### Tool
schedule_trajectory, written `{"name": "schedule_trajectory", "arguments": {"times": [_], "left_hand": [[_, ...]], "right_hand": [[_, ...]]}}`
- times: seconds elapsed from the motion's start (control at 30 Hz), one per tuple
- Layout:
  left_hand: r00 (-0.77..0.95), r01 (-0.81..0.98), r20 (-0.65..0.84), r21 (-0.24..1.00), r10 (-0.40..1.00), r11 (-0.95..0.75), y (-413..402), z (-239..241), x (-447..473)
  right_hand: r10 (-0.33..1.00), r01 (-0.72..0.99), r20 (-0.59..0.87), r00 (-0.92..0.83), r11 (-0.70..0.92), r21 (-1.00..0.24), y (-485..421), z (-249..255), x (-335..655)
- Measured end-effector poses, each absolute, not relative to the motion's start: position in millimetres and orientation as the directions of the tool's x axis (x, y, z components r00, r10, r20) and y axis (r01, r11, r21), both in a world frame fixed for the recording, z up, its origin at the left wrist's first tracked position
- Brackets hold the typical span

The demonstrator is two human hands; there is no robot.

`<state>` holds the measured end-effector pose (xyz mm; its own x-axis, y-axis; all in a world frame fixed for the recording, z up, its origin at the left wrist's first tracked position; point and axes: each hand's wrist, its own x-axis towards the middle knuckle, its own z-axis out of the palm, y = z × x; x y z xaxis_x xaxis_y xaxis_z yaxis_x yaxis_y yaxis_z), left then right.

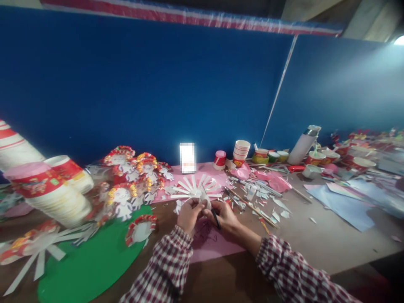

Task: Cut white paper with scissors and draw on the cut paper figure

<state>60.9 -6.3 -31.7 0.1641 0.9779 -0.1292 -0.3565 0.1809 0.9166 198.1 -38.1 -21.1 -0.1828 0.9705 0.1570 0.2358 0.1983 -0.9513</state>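
Note:
My left hand (188,214) and my right hand (223,214) meet over a pink sheet (211,244) near the table's front. Both are closed on a white paper cup cut into radiating strips (195,190), which fans out just above my fingers. A dark pen (216,219) also runs through the fingers of my right hand. Red-and-white checked sleeves cover both forearms.
Finished paper-cup dolls (126,176) lie on a green round sheet (91,261) at left, beside lying stacks of paper cups (53,189). Paper scraps and sticks (252,202), cups (241,150), a white bottle (303,145) and blue paper (344,206) spread to the right. A blue partition stands behind.

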Motion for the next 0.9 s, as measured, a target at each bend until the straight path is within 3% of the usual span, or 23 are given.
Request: {"name": "schedule_trajectory", "arguments": {"times": [0.23, 0.9], "left_hand": [[0.160, -0.349, -0.142, 0.918, 0.977, 0.190, -6.9, -30.5, 62.0], [0.147, -0.342, -0.139, 0.922, 0.979, 0.182, -8.5, -27.0, 64.1]], "right_hand": [[0.961, 0.158, 0.185, -0.204, 0.219, -0.963, -38.3, -23.0, 196.8], [0.968, 0.261, 0.182, -0.175, 0.224, -0.939, -38.9, -22.0, 199.1]]}}
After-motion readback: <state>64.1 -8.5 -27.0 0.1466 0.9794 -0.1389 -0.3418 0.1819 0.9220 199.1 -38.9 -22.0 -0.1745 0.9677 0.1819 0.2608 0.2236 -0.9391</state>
